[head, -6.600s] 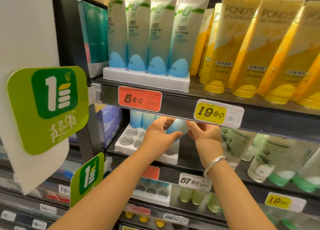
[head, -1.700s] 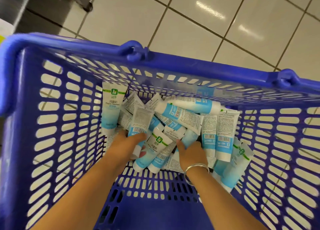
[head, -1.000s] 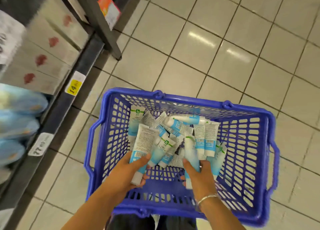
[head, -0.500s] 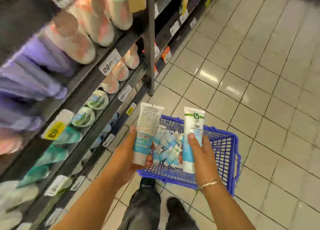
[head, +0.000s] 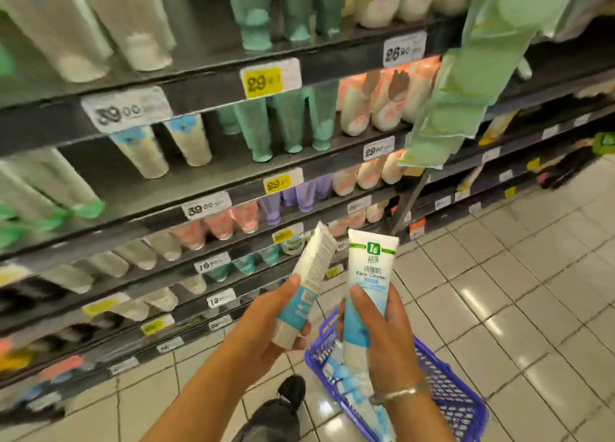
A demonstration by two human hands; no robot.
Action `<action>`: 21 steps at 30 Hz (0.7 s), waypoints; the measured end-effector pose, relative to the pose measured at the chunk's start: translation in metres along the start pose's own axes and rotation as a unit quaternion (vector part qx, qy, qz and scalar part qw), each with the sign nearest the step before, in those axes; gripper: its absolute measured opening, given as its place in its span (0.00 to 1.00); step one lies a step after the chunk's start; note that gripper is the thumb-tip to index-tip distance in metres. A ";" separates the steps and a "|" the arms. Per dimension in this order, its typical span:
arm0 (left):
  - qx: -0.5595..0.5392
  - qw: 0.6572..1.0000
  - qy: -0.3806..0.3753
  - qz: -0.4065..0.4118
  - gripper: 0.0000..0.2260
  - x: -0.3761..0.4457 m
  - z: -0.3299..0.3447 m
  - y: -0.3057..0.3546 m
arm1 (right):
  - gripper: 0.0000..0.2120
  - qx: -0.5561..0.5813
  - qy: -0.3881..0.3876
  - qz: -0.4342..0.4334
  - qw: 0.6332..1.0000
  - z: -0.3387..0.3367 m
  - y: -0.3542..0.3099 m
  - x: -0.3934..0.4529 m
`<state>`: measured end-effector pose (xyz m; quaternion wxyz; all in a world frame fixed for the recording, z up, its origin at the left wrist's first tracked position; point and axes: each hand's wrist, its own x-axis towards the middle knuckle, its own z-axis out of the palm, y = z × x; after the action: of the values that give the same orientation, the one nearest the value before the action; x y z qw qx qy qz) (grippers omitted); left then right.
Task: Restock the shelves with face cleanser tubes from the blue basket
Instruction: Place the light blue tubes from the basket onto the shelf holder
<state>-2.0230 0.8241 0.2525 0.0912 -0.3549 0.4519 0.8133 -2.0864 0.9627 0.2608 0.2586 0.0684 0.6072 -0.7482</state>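
Head-worn camera, one wide-angle view, looking forward and down along a shop aisle.

It faces the shelves (head: 206, 189) at a slant, their rows bowed and blurred toward the left edge, probably from head motion. Both hands sit close under the lens at lower centre, and the tiled floor (head: 519, 275) fills the right.

Hands: 2, left hand (head: 266, 328) & right hand (head: 387, 335). Face cleanser tubes held: 2, one per hand, left tube (head: 307, 282), right tube (head: 364, 288). Blue basket (head: 446, 395): 1; more tubes inside, no. unclear. Bracelet (head: 399, 393): 1. Shoe (head: 292, 390): 1 seen. Yellow price tags approx 6, blurred.
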 end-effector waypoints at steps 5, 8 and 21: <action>-0.071 0.990 0.101 0.075 0.23 -0.077 -0.008 -0.009 | 0.05 -0.031 -0.114 -0.023 0.993 0.027 -0.017 -0.043; -0.123 0.972 0.152 0.130 0.21 -0.114 -0.020 -0.005 | 0.05 -0.050 -0.178 -0.043 0.982 0.053 -0.026 -0.065; -0.269 0.853 0.279 0.349 0.18 -0.304 -0.151 -0.033 | 0.07 -0.087 -0.402 -0.015 0.911 0.217 0.009 -0.201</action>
<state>-1.7103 0.7751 0.3797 -0.4275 -0.3968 0.3159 0.7484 -1.8643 0.8174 0.3917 0.4744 -0.2705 0.5152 -0.6606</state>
